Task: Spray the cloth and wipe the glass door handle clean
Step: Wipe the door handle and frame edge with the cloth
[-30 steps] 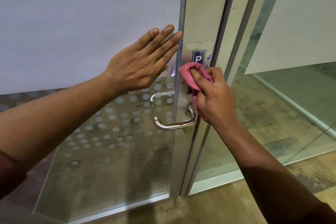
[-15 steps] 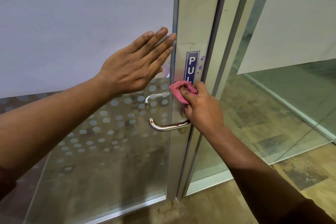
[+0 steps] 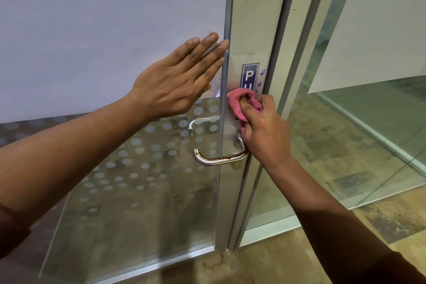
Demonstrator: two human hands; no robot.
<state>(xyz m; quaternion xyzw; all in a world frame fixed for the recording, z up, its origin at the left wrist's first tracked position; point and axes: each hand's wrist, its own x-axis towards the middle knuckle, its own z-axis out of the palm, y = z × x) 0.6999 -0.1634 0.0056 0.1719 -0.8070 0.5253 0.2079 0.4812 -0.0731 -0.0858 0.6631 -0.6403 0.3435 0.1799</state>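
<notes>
A silver lever handle with rusty brown streaks juts from the metal stile of the glass door. My right hand grips a bunched pink cloth and presses it against the stile just above the handle's base, covering the lower part of a blue sign. My left hand lies flat with straight fingers on the frosted glass left of the stile. No spray bottle is in view.
A second handle shows through the glass on the door's far side. To the right stand the door frame and a fixed glass panel. A patterned floor runs below.
My right hand with the cloth slid down the stile toward the handle, then came back up a little over the sign. My left hand stayed flat on the glass.
</notes>
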